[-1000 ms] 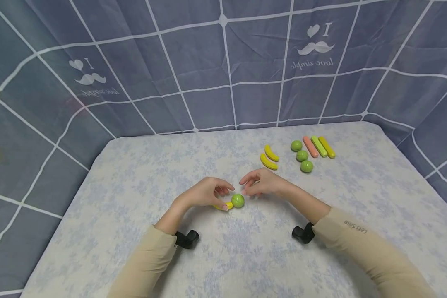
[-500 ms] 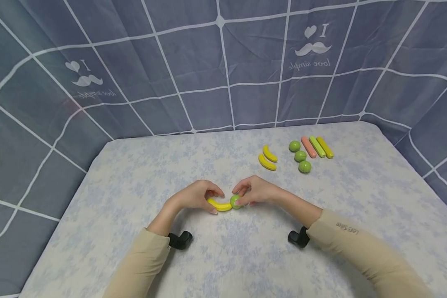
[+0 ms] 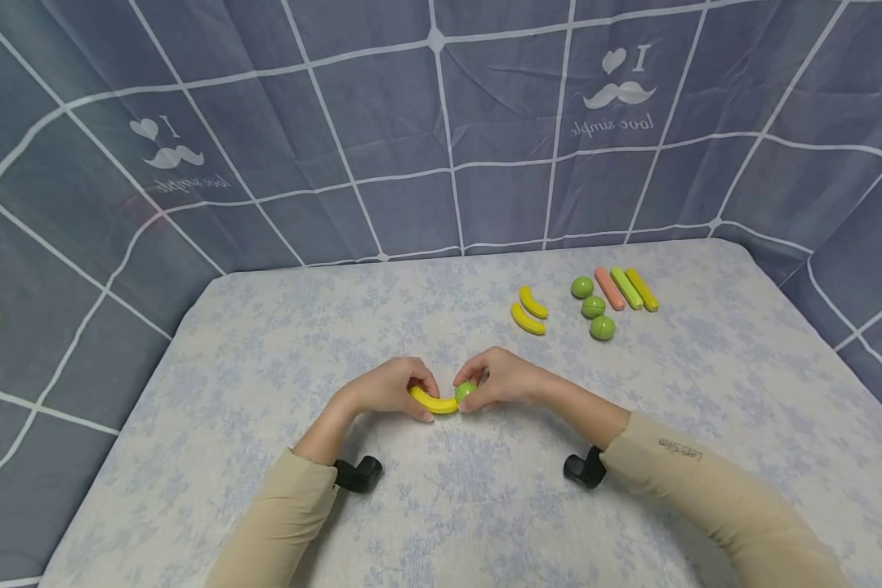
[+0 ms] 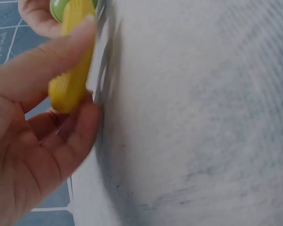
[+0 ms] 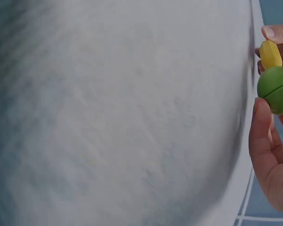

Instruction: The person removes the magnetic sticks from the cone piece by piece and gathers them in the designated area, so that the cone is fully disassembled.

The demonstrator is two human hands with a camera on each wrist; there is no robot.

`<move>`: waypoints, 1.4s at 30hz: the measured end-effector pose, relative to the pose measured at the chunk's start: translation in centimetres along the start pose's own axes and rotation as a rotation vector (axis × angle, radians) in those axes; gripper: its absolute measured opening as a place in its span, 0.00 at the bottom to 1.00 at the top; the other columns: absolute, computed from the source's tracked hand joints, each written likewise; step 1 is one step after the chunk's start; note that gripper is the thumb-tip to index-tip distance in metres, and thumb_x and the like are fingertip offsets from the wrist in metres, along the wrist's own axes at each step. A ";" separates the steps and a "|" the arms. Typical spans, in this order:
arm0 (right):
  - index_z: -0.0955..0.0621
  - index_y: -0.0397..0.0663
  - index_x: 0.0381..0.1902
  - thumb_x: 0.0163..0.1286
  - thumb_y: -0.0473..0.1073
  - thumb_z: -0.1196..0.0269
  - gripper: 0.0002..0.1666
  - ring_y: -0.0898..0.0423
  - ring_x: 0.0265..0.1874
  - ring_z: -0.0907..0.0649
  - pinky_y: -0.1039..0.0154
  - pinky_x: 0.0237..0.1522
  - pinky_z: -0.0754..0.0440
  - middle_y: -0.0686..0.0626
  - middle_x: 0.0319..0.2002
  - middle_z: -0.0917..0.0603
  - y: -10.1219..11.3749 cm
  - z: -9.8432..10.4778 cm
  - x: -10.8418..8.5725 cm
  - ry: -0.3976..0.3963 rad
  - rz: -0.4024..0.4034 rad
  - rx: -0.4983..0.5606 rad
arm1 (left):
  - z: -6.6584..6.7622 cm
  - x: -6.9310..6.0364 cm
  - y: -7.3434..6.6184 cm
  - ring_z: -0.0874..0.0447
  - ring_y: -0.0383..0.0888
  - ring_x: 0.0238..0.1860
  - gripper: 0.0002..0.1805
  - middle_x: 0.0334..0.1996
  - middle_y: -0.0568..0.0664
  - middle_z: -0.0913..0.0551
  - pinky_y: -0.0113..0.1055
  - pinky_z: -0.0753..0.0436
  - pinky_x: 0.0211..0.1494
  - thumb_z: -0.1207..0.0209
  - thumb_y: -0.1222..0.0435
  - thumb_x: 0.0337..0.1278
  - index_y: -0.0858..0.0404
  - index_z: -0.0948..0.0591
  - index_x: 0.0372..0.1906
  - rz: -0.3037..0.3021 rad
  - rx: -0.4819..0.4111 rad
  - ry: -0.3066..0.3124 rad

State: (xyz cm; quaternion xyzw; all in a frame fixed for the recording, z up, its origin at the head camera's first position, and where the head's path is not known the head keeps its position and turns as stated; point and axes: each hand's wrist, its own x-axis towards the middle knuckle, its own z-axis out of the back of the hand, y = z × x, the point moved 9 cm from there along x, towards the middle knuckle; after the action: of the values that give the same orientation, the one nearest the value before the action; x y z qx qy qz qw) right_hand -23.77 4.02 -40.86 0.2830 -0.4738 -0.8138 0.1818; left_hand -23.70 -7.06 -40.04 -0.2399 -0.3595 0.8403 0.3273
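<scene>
In the head view my left hand point(image 3: 389, 389) holds the left end of a small yellow toy banana point(image 3: 437, 403) between thumb and fingers. The thumb lies across the banana point(image 4: 71, 70) in the left wrist view. My right hand point(image 3: 505, 379) pinches a glossy green ball point(image 3: 466, 391), which sits against the banana's right end. A thin groove runs round the green ball point(image 5: 275, 89) in the right wrist view, and the banana's tip point(image 5: 270, 54) meets it there. Part of the ball is hidden behind the right fingers.
Behind the hands lie two more small bananas point(image 3: 528, 319). To their right are three green balls point(image 3: 593, 307) in a slanting row, then a pink stick point(image 3: 609, 289), a lime stick point(image 3: 626, 288) and a yellow stick point(image 3: 643, 290). A floral cloth point(image 3: 301, 327) covers the table.
The right hand has come down and left onto the green ball and now pinches it. The left hand has shifted left along the banana, showing more of it.
</scene>
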 end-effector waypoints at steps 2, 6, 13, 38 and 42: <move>0.17 0.38 0.43 0.50 0.37 0.28 0.20 0.57 0.25 0.25 0.64 0.25 0.23 0.48 0.34 0.22 0.3 0.5 -0.3 -0.010 0.024 0.003 | 0.1 0.0 0.3 0.29 0.40 0.30 0.10 0.30 0.46 0.21 0.30 0.28 0.35 0.29 0.69 0.41 0.64 0.17 0.33 0.018 -0.092 -0.006; 0.18 0.39 0.46 0.50 0.39 0.29 0.22 0.55 0.30 0.21 0.63 0.29 0.23 0.48 0.38 0.22 0.9 1.7 -0.9 -0.055 0.059 0.007 | 0.4 -0.1 0.7 0.26 0.41 0.28 0.10 0.32 0.49 0.20 0.32 0.26 0.34 0.32 0.70 0.45 0.65 0.18 0.35 0.062 -0.322 -0.035; 0.20 0.36 0.49 0.51 0.38 0.29 0.26 0.52 0.31 0.17 0.60 0.34 0.20 0.46 0.42 0.21 2.0 3.2 -1.6 -0.121 0.124 0.053 | 1.2 0.2 1.0 0.23 0.42 0.33 0.15 0.34 0.51 0.23 0.35 0.22 0.41 0.38 0.74 0.52 0.76 0.25 0.44 0.097 -0.626 -0.138; 0.23 0.39 0.50 0.57 0.37 0.32 0.22 0.60 0.29 0.18 0.54 0.43 0.22 0.48 0.47 0.24 2.6 5.9 -2.9 -0.543 0.187 0.432 | 0.8 -0.4 -0.6 0.19 0.37 0.36 0.24 0.41 0.49 0.22 0.26 0.21 0.45 0.40 0.69 0.57 0.62 0.31 0.59 0.228 -1.459 -0.977; 0.24 0.38 0.50 0.58 0.34 0.34 0.21 0.58 0.30 0.17 0.59 0.40 0.20 0.47 0.47 0.25 2.8 6.0 -3.0 -0.546 0.214 0.474 | 1.0 -0.2 -1.4 0.20 0.39 0.43 0.26 0.46 0.52 0.25 0.28 0.23 0.50 0.41 0.73 0.57 0.62 0.33 0.60 0.177 -1.489 -1.011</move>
State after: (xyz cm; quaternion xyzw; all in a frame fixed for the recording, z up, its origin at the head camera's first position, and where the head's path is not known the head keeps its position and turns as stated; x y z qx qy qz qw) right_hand -25.20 8.38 -35.25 0.0388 -0.7068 -0.7036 0.0624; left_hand -23.69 -6.88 -38.32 -0.0187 -0.8914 0.4174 -0.1754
